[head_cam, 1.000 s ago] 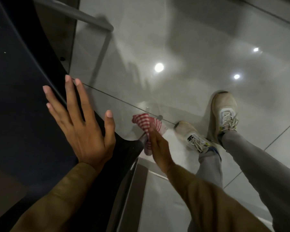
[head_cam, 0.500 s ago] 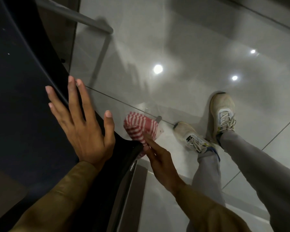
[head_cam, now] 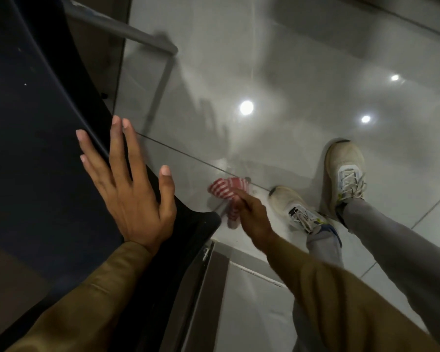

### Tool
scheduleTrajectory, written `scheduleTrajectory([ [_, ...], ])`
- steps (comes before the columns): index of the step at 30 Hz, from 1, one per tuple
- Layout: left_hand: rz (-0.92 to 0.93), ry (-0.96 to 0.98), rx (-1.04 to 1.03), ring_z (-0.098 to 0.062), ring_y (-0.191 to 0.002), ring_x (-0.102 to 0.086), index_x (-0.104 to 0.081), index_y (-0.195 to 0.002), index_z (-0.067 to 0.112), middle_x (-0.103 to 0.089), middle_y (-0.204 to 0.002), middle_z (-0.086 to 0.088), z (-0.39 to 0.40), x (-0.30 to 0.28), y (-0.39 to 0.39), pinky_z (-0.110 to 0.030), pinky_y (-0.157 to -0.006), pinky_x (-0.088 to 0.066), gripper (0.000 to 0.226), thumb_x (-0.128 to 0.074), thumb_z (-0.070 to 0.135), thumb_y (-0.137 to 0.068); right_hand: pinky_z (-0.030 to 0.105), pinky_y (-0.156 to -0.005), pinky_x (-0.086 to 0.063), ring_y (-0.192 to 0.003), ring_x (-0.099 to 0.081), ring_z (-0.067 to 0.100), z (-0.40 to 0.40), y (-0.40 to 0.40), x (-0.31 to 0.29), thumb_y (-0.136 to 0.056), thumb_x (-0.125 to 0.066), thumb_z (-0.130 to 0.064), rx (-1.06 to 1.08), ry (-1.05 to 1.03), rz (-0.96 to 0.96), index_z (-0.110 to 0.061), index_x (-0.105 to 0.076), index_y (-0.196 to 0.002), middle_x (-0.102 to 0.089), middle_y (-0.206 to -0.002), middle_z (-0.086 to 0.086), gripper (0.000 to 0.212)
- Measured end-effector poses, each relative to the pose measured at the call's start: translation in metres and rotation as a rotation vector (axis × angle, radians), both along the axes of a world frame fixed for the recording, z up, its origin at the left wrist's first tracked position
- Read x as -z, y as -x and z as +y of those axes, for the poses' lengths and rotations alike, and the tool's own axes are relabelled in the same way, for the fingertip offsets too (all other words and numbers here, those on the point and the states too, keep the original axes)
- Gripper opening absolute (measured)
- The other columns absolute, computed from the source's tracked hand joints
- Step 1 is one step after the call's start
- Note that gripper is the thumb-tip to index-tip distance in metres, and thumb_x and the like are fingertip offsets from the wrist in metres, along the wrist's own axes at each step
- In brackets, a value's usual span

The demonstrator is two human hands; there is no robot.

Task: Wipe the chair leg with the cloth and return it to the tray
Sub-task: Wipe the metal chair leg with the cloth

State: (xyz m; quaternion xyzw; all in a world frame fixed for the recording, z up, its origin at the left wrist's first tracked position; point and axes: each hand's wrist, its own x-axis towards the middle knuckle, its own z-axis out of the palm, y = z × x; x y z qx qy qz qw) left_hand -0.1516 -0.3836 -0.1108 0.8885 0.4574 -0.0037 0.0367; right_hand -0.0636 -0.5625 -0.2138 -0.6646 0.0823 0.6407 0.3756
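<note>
My left hand (head_cam: 131,189) lies flat with fingers spread on the dark chair seat (head_cam: 36,148), near its curved edge. My right hand (head_cam: 252,214) reaches down past the seat's corner and grips a red-and-white striped cloth (head_cam: 226,190), which is bunched low near the floor. The cloth wraps around the lower part of the chair leg, whose foot (head_cam: 247,178) just shows beyond it; most of the leg is hidden by the cloth and hand. No tray is in view.
Glossy grey floor tiles (head_cam: 264,72) reflect ceiling lights. My two feet in pale sneakers (head_cam: 343,171) stand just right of the cloth. Another grey metal leg (head_cam: 127,31) slants at the upper left. A brown panel (head_cam: 208,288) runs below the seat.
My right hand has slid the cloth down the leg toward the floor, after it had come up half a second ago. My left hand has stayed flat on the seat.
</note>
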Motion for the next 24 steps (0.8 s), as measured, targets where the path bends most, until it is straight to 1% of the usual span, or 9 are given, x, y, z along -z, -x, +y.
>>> scheduleTrajectory([
  [4, 0.013, 0.01, 0.0, -0.055, -0.165, -0.006, -0.023, -0.172, 0.007, -0.024, -0.181, -0.012, -0.001, -0.002, -0.002, -0.059, -0.138, -0.002, 0.074, -0.03, 0.048, -0.111, 0.01, -0.099, -0.05, -0.122, -0.062, -0.003, -0.018, 0.019, -0.07, -0.109, -0.049, -0.021, -0.04, -0.24, -0.198, -0.02, -0.066, -0.136, -0.069, -0.134, -0.004, 0.032],
  [7, 0.016, 0.023, -0.001, -0.056, -0.165, -0.007, -0.024, -0.171, 0.007, -0.023, -0.181, -0.013, -0.002, -0.004, -0.003, -0.06, -0.138, -0.002, 0.074, -0.033, 0.047, -0.11, 0.008, -0.102, -0.046, -0.124, -0.054, -0.015, -0.017, 0.023, -0.063, -0.106, -0.052, -0.005, -0.055, -0.261, -0.297, -0.016, -0.063, -0.137, -0.065, -0.137, -0.005, 0.035],
  [9, 0.018, 0.03, -0.01, -0.055, -0.165, -0.006, -0.024, -0.171, 0.007, -0.023, -0.181, -0.013, -0.002, -0.004, -0.003, -0.06, -0.138, -0.002, 0.074, -0.034, 0.046, -0.109, 0.003, -0.101, -0.043, -0.122, -0.057, -0.011, -0.016, 0.024, -0.047, -0.104, -0.051, 0.003, -0.097, -0.252, -0.313, -0.015, -0.06, -0.136, -0.063, -0.134, -0.005, 0.037],
  [12, 0.015, 0.028, -0.012, -0.054, -0.166, -0.005, -0.025, -0.171, 0.007, -0.024, -0.18, -0.013, -0.002, -0.004, -0.003, -0.057, -0.138, 0.001, 0.074, -0.034, 0.046, -0.109, -0.003, -0.094, -0.043, -0.117, -0.066, 0.025, -0.016, 0.019, -0.007, -0.104, -0.05, 0.006, -0.116, -0.15, -0.283, 0.0, -0.062, -0.134, -0.065, -0.13, 0.013, 0.033],
  [13, 0.012, 0.026, -0.013, -0.054, -0.166, -0.005, -0.025, -0.171, 0.007, -0.024, -0.18, -0.012, -0.002, -0.004, -0.003, -0.056, -0.138, 0.001, 0.074, -0.033, 0.046, -0.109, 0.002, -0.094, -0.048, -0.114, -0.067, 0.035, -0.015, 0.018, 0.007, -0.105, -0.049, 0.004, -0.099, -0.113, -0.232, 0.005, -0.062, -0.133, -0.066, -0.129, 0.02, 0.031],
  [15, 0.004, 0.022, -0.013, -0.053, -0.166, -0.005, -0.025, -0.171, 0.008, -0.025, -0.181, -0.012, -0.002, -0.003, -0.003, -0.056, -0.139, 0.002, 0.074, -0.032, 0.046, -0.109, 0.032, -0.1, -0.055, -0.11, -0.065, 0.046, -0.005, 0.01, 0.028, -0.109, -0.045, -0.004, -0.026, -0.018, -0.076, 0.008, -0.06, -0.135, -0.064, -0.131, 0.033, 0.032],
  [17, -0.002, 0.028, -0.01, -0.054, -0.166, -0.005, -0.026, -0.171, 0.008, -0.025, -0.181, -0.011, -0.002, -0.001, -0.002, -0.057, -0.139, 0.001, 0.073, -0.031, 0.047, -0.109, 0.045, -0.106, -0.051, -0.121, -0.062, 0.044, -0.002, 0.005, 0.043, -0.11, -0.043, -0.01, -0.017, 0.059, -0.014, 0.003, -0.06, -0.137, -0.063, -0.134, 0.03, 0.034],
  [21, -0.01, 0.034, -0.019, -0.054, -0.166, -0.005, -0.026, -0.171, 0.008, -0.026, -0.18, -0.01, -0.002, -0.002, 0.0, -0.062, -0.138, -0.003, 0.073, -0.029, 0.047, -0.109, 0.012, -0.086, -0.056, -0.122, -0.065, 0.031, -0.008, 0.007, -0.003, -0.109, -0.049, -0.014, -0.03, -0.055, -0.089, -0.013, -0.068, -0.13, -0.071, -0.127, 0.012, 0.029],
  [24, 0.001, 0.032, -0.008, -0.054, -0.166, -0.005, -0.025, -0.172, 0.01, -0.025, -0.181, -0.009, -0.002, -0.002, -0.001, -0.061, -0.138, -0.002, 0.072, -0.029, 0.048, -0.11, 0.007, -0.102, -0.046, -0.131, -0.058, 0.001, -0.022, 0.026, -0.056, -0.109, -0.051, -0.018, -0.005, -0.245, -0.202, -0.037, -0.064, -0.136, -0.067, -0.136, -0.018, 0.035],
])
